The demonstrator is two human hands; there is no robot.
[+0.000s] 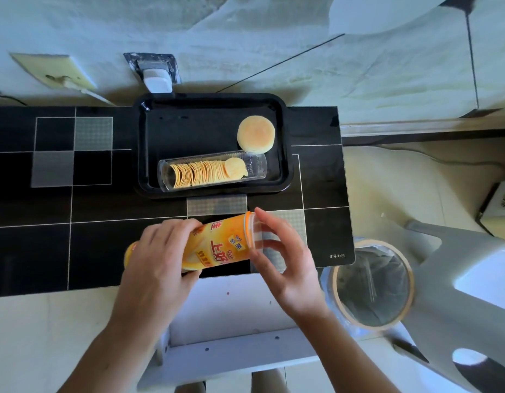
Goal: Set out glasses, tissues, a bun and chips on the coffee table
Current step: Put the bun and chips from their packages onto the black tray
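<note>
Orange cylindrical chip can (pixel 217 245) held sideways over black tiled bench (pixel 47 236); left hand (pixel 157 251) grip wrapped round can, right hand (pixel 279 256) grip pinching clear plastic lid (pixel 255 232). Chips in clear sleeve (pixel 211 173) and round bun (pixel 255 133) laid in black tray (pixel 211 109). Risk: lid slipped, dropped.

Left grip (pixel 160 251) curled tight, right grip (pixel 282 259) pinching with fingertips, forearms converging
</note>
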